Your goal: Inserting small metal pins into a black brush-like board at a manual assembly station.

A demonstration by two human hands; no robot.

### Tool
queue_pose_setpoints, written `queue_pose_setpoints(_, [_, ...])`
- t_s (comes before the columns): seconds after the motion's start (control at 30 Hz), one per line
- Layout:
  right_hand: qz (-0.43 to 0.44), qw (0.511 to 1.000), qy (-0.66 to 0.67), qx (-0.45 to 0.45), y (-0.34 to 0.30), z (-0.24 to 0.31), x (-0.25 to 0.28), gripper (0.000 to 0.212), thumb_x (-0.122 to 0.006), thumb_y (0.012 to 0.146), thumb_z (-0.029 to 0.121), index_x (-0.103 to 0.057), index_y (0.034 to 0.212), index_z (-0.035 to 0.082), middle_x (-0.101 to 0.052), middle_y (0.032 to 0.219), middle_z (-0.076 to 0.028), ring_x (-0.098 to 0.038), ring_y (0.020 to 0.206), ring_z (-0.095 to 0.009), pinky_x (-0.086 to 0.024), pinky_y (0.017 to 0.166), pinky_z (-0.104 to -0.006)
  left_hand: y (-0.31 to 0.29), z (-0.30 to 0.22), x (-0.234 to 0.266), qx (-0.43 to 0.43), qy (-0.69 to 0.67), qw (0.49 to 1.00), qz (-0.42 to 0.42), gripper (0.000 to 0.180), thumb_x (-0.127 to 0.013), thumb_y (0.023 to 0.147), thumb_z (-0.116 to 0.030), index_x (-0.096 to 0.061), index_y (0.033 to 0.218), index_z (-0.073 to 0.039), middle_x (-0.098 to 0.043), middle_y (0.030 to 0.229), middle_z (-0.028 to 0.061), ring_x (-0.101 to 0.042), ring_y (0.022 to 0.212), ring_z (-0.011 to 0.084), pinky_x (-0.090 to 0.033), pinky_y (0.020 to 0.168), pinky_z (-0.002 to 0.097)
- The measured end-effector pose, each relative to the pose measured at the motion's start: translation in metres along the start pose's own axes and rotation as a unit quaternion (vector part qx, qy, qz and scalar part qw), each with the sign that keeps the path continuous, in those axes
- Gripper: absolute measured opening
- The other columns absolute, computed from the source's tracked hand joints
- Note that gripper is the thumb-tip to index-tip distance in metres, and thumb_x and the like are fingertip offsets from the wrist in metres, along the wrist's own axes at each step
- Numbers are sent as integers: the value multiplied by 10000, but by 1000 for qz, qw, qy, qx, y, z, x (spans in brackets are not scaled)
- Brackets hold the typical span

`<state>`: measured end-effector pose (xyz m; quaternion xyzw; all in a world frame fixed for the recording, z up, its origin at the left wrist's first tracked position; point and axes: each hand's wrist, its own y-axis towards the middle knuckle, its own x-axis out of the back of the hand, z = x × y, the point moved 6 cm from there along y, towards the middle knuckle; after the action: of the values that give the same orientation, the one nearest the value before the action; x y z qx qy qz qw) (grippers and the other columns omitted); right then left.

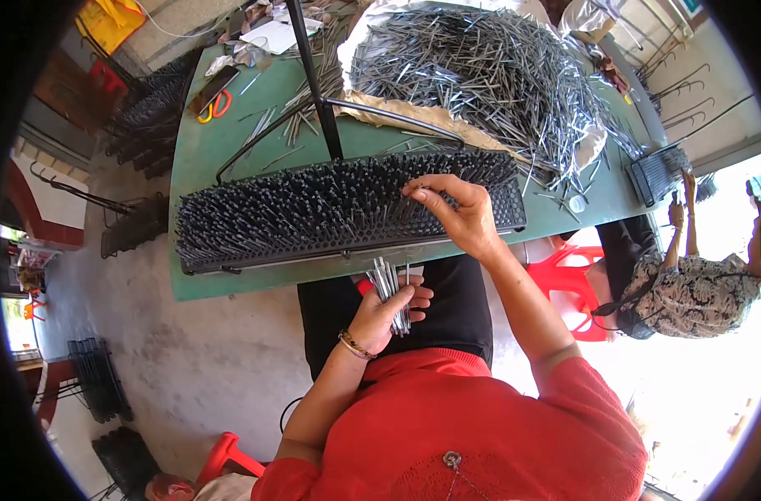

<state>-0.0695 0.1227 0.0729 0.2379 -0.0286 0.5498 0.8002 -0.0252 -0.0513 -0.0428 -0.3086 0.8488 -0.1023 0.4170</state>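
A bundle of thin silvery metal rods (385, 280) stands in my left hand (374, 321), whose fingers wrap round it just below the table's front edge. Above it lies a long black rack (314, 204) with a perforated face, densely filled with upright dark-tipped rods. My right hand (464, 209) is over the rack's right part, thumb and forefinger pinched together at the rod tips. What sits in that pinch is too small to make out. Bare holes (506, 204) show at the rack's right end, beside my right hand.
Behind the rack, a large heap of loose metal rods (481, 75) lies on brown paper (414, 113) on the green table (205, 167). A black frame post (309, 75) rises from the rack. Orange-handled scissors (220, 104) lie far left. At right, another person (689, 288) works beside a smaller rack (658, 175).
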Motion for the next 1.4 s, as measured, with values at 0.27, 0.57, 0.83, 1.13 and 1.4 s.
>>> queue_pose_setpoints(0.27, [8,997,-52,52,-4,-5,-7,141,-668,838,89,-687,968,38,-702,925,-71,-641,837,-205,-494,780,-314,1,3,-2,3,-8,1000,11,282,-540,944,-182,-536,1178,-24,-635,1052,90,-633,910,157,-543,733,303])
queue_pose_setpoints(0.57, [6,985,-132,115,-8,5,-15,199,-703,785,47,-683,984,52,-698,924,-63,-633,835,-192,-450,767,-316,0,6,-1,5,-10,1000,10,280,-544,946,-187,-537,1175,-26,-638,1028,95,-637,901,157,-545,732,299])
queue_pose_setpoints(0.83, [-24,959,-196,201,-17,10,-17,254,-708,760,65,-680,1013,72,-676,913,-39,-616,830,-190,-427,754,-322,-1,9,-2,11,-15,1000,11,303,-542,949,-183,-519,1199,-13,-645,1028,119,-641,891,162,-551,731,289])
queue_pose_setpoints(1.13, [8,936,-235,261,-23,19,-21,302,-710,735,33,-675,1033,66,-676,945,-43,-611,847,-191,-419,760,-316,-2,9,-5,12,-5,1000,16,297,-537,951,-180,-524,1195,-10,-648,1029,115,-640,899,161,-548,734,290])
queue_pose_setpoints(1.4, [-1,934,-271,235,-19,21,-25,288,-693,743,20,-673,1027,60,-672,933,-47,-608,853,-197,-425,770,-321,-4,7,-7,14,-6,1000,14,301,-562,938,-205,-538,1173,-19,-647,1001,102,-640,889,157,-538,723,288])
